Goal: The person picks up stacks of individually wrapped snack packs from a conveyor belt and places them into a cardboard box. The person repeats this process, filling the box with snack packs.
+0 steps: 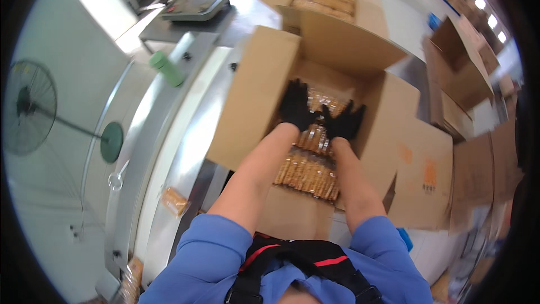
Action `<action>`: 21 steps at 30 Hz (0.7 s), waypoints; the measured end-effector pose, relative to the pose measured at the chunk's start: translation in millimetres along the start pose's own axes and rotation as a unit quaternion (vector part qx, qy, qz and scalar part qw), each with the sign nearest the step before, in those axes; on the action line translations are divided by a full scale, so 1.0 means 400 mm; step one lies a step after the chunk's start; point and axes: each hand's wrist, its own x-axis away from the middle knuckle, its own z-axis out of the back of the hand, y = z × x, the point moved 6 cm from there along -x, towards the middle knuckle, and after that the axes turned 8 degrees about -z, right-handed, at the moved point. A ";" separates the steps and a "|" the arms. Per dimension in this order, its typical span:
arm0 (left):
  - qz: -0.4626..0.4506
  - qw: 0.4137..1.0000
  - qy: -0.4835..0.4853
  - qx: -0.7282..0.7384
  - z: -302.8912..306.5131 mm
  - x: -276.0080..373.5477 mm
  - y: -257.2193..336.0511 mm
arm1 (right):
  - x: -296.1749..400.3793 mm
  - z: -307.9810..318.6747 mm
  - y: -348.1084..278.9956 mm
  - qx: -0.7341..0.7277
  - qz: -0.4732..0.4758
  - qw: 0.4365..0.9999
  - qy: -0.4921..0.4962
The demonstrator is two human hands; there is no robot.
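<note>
Both my hands, in black gloves, reach into an open cardboard box (249, 101). My left hand (296, 105) lies along the box's left inner side, fingers pointing to the far wall, touching the packs. My right hand (344, 120) is spread over the packs near the right inner side. Under and between the hands lie clear plastic packs of brown stick-shaped snacks (314, 137). Another row of such packs (307, 174) sits at the near end of the box. The undersides of my hands are hidden.
A second open box of packs (325, 0) stands beyond. To the left, a steel conveyor or bench carries a green bottle (166, 68) and a single pack (174, 202). A metal tray (196, 4) is at the far left. More cardboard boxes (460, 63) stand right.
</note>
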 end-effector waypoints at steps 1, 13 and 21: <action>0.012 0.994 -0.073 0.083 0.032 -0.009 0.014 | -0.018 -0.021 0.022 0.007 0.008 0.999 0.031; 0.339 0.843 0.393 -0.143 0.551 1.301 -0.633 | -0.090 -0.066 0.008 0.407 0.091 0.909 -0.007; 0.803 0.416 0.213 -0.369 0.778 2.552 -0.619 | -0.210 0.068 -0.043 -0.007 0.184 0.955 0.234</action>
